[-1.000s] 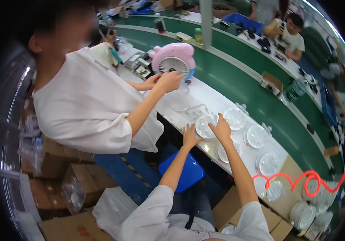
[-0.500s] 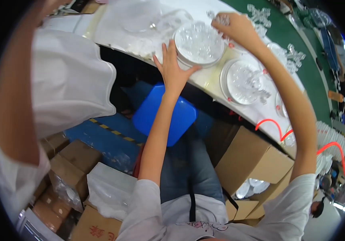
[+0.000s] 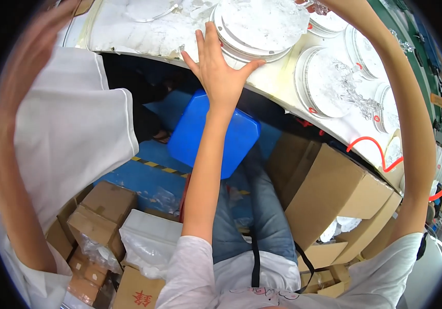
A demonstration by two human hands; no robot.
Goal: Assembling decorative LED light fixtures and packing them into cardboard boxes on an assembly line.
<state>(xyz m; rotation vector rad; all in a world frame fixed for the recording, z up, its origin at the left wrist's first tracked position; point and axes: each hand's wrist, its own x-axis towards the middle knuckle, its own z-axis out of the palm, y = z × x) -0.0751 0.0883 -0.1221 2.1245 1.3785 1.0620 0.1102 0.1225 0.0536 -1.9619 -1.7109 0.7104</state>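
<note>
My left hand [image 3: 221, 69] has its fingers spread at the near edge of a round white disc [image 3: 262, 26] on the table. Fingertips and thumb touch the disc's rim or lie right beside it. My right hand [image 3: 320, 5] is at the disc's far right side, partly cut off by the picture's top edge. Its fingers are closed on a clear, crystal-like plastic piece [image 3: 322, 9], only partly visible. Right of the disc, another round white disc [image 3: 320, 85] bears clear branching plastic pieces [image 3: 352, 92].
More white discs [image 3: 367, 49] stand farther right on the white table [image 3: 128, 38]. A red coiled cord [image 3: 370, 140] hangs at its edge. Below are a blue stool [image 3: 213, 136], an open carton [image 3: 329, 188] and boxes [image 3: 108, 203]. A co-worker's arm [image 3: 12, 154] is at left.
The view has shifted, bringing the table higher in the picture. The disc by my left hand now shows a flatter, barer white top. The co-worker's arm at left has moved.
</note>
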